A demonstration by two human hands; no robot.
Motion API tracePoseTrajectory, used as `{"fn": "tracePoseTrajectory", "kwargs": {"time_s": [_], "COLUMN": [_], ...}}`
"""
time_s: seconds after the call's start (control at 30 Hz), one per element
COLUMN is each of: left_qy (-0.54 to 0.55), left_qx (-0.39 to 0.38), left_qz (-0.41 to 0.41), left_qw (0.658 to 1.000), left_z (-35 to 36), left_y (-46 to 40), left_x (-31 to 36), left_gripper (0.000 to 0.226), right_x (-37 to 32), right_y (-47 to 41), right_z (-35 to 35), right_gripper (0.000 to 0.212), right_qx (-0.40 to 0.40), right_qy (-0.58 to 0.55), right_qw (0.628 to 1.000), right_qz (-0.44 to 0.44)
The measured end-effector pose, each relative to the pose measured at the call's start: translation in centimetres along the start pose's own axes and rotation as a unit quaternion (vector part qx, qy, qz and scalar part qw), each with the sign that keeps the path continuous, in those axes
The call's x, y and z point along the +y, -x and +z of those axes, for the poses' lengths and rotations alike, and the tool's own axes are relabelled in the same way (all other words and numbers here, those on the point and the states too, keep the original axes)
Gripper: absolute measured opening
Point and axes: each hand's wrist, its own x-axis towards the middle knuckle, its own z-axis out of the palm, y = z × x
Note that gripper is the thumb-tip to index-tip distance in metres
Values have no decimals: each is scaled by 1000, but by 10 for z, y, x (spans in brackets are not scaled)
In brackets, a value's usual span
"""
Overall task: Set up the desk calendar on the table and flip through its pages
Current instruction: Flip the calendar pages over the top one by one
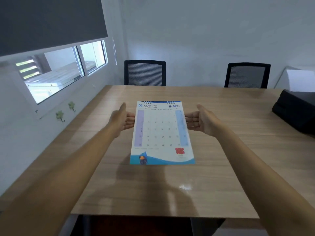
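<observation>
The desk calendar (162,133) stands tilted on the wooden table (213,184), with its spiral binding at the far top edge. It shows the January page, a white grid with a blue wave along the bottom. My left hand (123,120) is at its left edge and my right hand (202,120) at its right edge. Both palms face inward with straight fingers. The fingertips reach the calendar's side edges, and those of my left hand slip partly behind the page. Both thumbs are lifted clear of the page.
Two black mesh office chairs (144,73) (247,75) stand at the table's far side. A black bag or case (296,111) lies at the right edge of the table. A window with a dark blind (51,23) and wall hooks (60,115) are on the left.
</observation>
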Motion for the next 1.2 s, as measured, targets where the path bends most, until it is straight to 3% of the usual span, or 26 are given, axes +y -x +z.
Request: {"fn": "tracePoseTrajectory", "kwargs": {"time_s": [0.17,0.3,0.5,0.6,0.7,0.8,0.87,0.9,0.93,1.03,1.2], "left_qy": [45,-27,-228,-347,-398,-353,-297,-267,-225,-88,20], "left_qx": [-35,-44,-9,-36,-53,-59,-22,2,17,-3,-65], "left_qz": [23,79,117,139,138,146,161,141,106,14,-16], "left_qw": [998,996,966,927,905,922,941,953,968,996,998], "left_z": [1,13,27,29,28,28,29,30,32,40,51], "left_y": [3,1,-20,-28,-41,-45,-44,-39,-33,-8,27], "left_x": [37,53,67,61,47,32,17,10,3,-15,-12], "left_gripper": [66,61,51,50,55,58,67,76,81,65,59], "right_x": [-28,-44,-50,-39,-21,-14,-9,-5,3,26,45], "right_y": [-5,-14,-35,-56,-80,-73,-68,-66,-65,-55,-50], "right_z": [3,24,47,48,40,41,45,47,46,45,41], "right_gripper": [66,60,60,78,73,67,44,43,49,66,69], "right_qx": [-23,-3,27,28,71,97,131,135,120,73,-27], "right_qy": [-142,-116,106,232,348,344,234,170,111,-5,-60], "right_qw": [988,988,982,962,924,921,947,963,980,997,998], "right_qz": [-56,-99,-154,-141,-140,-153,-177,-158,-117,0,17]}}
